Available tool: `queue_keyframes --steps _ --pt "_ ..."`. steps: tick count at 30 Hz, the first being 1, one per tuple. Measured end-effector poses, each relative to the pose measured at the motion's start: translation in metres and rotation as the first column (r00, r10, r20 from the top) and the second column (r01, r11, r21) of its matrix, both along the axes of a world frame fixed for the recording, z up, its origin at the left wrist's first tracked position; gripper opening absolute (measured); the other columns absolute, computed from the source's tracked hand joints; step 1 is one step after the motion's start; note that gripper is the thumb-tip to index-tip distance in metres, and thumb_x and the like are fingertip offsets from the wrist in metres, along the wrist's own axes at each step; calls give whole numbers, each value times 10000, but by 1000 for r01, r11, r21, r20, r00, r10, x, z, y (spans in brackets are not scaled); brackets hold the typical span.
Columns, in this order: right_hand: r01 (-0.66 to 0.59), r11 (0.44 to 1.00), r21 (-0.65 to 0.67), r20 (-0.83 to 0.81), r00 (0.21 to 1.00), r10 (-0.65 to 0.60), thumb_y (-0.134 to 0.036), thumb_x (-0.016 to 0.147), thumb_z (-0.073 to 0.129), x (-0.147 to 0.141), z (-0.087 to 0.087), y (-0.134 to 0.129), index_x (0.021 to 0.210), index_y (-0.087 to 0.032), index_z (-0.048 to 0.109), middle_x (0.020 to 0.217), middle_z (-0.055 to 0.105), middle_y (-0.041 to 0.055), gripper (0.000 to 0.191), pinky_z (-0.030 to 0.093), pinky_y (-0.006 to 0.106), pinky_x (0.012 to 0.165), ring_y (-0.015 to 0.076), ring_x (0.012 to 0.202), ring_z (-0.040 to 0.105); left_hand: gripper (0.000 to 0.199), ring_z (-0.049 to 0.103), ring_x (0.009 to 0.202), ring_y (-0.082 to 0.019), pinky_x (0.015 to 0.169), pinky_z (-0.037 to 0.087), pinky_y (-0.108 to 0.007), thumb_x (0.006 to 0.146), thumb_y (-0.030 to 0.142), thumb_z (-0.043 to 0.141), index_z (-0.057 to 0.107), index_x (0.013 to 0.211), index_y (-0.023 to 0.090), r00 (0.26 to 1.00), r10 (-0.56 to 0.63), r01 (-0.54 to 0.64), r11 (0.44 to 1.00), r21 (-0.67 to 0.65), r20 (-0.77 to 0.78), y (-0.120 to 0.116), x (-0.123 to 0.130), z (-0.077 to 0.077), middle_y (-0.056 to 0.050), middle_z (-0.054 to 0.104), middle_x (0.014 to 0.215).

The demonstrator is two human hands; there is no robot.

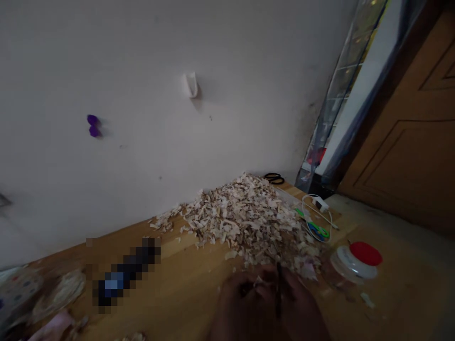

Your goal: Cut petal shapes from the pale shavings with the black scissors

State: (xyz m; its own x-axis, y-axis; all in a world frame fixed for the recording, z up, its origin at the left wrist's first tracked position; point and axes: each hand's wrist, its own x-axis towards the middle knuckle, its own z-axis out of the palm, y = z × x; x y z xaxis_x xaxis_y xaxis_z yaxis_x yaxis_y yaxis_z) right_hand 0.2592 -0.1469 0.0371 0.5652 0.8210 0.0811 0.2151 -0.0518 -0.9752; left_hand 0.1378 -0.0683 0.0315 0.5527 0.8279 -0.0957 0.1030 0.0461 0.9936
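Observation:
My two hands are close together at the table's front, in front of a large heap of pale, dry, chip-like flakes point(245, 218). The fingers of my left hand point(232, 303) are closed on a small pale flake point(259, 281). My right hand point(302, 303) is closed around a thin dark tool point(278, 289), held upright beside the flake. Its kind is too dark to make out. Shadow hides much of both hands.
On the wooden table point(185, 284) are black-handled scissors point(274, 178), green-and-blue scissors point(318, 230), a white cable point(304, 208) and a clear jar with a red lid point(366, 254). A pixelated dark object point(128, 272) and plastic bags point(60, 293) lie left. A wall point(142, 71) stands behind.

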Motion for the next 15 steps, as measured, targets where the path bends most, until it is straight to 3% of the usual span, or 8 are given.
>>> queue_keyframes --steps 3,7,10,13,15 --pt "-107 992 61 -220 968 118 -395 699 708 -23 -3 31 878 -201 627 814 697 49 277 555 314 694 228 754 665 206 626 700 -198 665 465 -274 675 418 709 731 694 215 995 95 -94 995 27 -25 8 -27 6 -55 707 731" --pt "-244 965 97 -166 952 257 -359 696 710 -47 -7 67 839 -186 613 765 672 28 244 527 301 689 201 713 642 329 620 745 -193 699 465 -270 804 479 559 715 744 195 972 226 -218 970 112 -66 25 -65 13 -54 686 736" --pt "-307 947 98 -74 946 315 -339 722 664 -66 -7 90 797 -183 613 703 657 18 181 514 288 633 197 661 630 325 617 783 -196 709 483 -278 792 488 572 699 824 191 916 399 -387 905 179 -33 36 -85 9 -63 678 827" --pt "-352 931 93 -73 930 359 -315 730 639 -84 -10 104 816 -183 617 722 673 29 159 514 292 631 206 673 640 417 626 896 -207 766 511 -302 683 417 712 664 1040 207 910 404 -412 906 99 97 43 -98 -2 -100 645 1101" --pt "-364 926 104 -103 922 374 -318 738 636 -94 -16 108 846 -183 617 774 687 46 174 520 305 665 215 712 648 459 627 956 -223 820 512 -322 643 350 751 659 1071 210 911 368 -376 927 7 185 44 -103 -10 -105 640 1137"
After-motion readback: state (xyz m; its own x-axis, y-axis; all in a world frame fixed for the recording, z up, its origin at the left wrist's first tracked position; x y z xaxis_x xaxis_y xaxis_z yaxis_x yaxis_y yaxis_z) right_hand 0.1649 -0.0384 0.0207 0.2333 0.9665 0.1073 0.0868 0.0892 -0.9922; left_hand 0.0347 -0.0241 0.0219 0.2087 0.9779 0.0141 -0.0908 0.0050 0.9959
